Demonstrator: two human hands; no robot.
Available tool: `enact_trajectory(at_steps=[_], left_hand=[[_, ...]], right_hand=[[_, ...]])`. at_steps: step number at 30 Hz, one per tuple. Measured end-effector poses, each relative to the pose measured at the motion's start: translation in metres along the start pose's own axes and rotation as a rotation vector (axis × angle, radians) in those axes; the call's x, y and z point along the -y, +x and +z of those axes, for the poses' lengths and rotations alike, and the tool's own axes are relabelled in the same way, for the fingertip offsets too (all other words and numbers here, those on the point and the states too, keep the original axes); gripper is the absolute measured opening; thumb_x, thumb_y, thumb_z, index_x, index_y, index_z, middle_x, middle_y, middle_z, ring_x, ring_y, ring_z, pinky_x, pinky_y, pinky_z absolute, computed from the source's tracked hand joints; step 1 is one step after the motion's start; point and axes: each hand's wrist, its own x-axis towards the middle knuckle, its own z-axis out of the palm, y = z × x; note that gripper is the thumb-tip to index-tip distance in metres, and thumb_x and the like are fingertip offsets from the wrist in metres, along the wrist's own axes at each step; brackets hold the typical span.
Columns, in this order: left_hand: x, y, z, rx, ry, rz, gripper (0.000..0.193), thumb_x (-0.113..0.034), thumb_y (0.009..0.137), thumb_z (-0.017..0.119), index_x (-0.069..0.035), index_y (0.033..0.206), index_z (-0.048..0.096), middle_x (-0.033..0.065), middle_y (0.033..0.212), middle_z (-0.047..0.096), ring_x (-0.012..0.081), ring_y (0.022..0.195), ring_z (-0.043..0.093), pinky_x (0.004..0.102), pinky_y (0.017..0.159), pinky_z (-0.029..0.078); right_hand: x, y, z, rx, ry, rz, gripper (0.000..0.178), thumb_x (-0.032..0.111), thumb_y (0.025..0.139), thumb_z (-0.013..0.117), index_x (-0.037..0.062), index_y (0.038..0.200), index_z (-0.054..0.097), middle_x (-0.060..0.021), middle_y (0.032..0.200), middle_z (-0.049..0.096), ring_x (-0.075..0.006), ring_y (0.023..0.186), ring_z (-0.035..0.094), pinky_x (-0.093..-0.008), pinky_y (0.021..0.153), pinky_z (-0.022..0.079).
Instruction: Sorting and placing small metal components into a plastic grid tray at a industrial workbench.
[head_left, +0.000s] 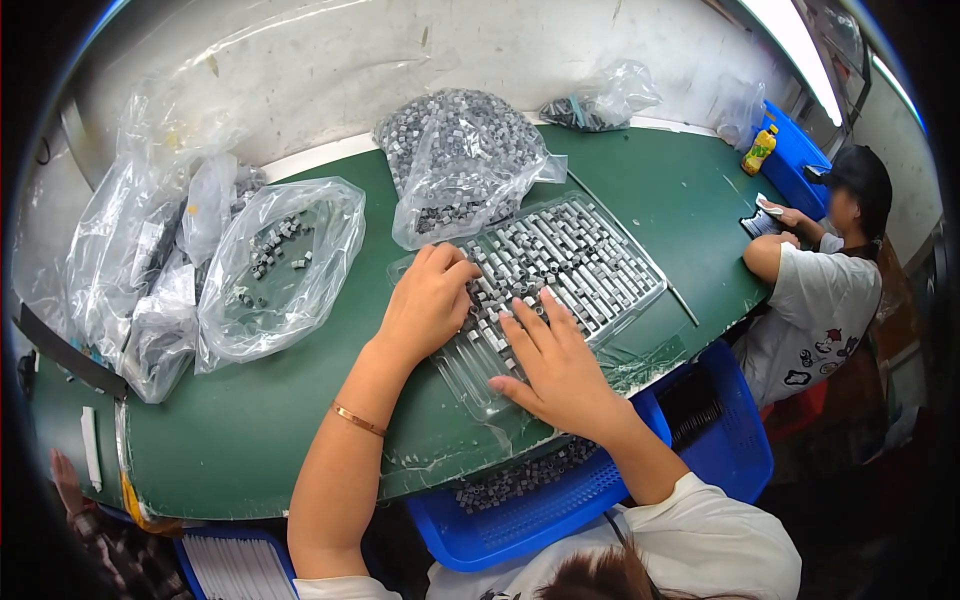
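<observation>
A clear plastic tray (640, 300) with long grooves lies on the green table, many of its grooves filled with rows of small grey cylindrical pieces (570, 245). My left hand (430, 297) is over the tray's left part, fingers curled down and drawn together. Its fingertips are partly hidden, so what they hold cannot be made out. Nearer to me, my right hand (560, 375) lies over the tray with its fingers spread, the tips touching the grey pieces. Bare grooves (470, 375) show at the tray's near left.
Behind the tray sits a bag (455, 140) full of grey pieces. An open clear bag (340, 225) with a few pieces lies left. A thin rod (683, 302) runs beside the tray. Blue baskets (520, 525) stand below the edge. A co-worker (815, 290) sits at right; another person's hand (66, 480) shows at left.
</observation>
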Motion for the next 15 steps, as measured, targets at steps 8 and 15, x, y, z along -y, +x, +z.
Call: enact_trajectory(at_steps=[8,15], left_hand=[[-0.006,-0.001,0.001,0.021,-0.031,0.210,0.019,0.001,0.067,0.055,-0.008,0.083,0.059,0.0029,0.085,0.053,0.0193,0.080,0.047,0.0272,0.071,0.040],[-0.005,0.001,-0.010,0.163,-0.162,0.113,0.017,0.002,0.069,0.055,-0.007,0.083,0.059,0.0039,0.084,0.052,0.0196,0.081,0.049,0.0273,0.070,0.040]], right_hand=[[0.025,0.006,0.012,0.055,0.127,-0.127,0.048,0.029,0.080,0.051,-0.0034,0.115,0.044,-0.0215,0.125,0.037,-0.0364,0.120,0.030,-0.0461,0.100,0.021],[-0.002,0.000,-0.007,0.032,0.198,-0.150,0.046,0.028,0.081,0.049,-0.0039,0.114,0.044,-0.0221,0.125,0.037,-0.0362,0.119,0.032,-0.0463,0.100,0.021]])
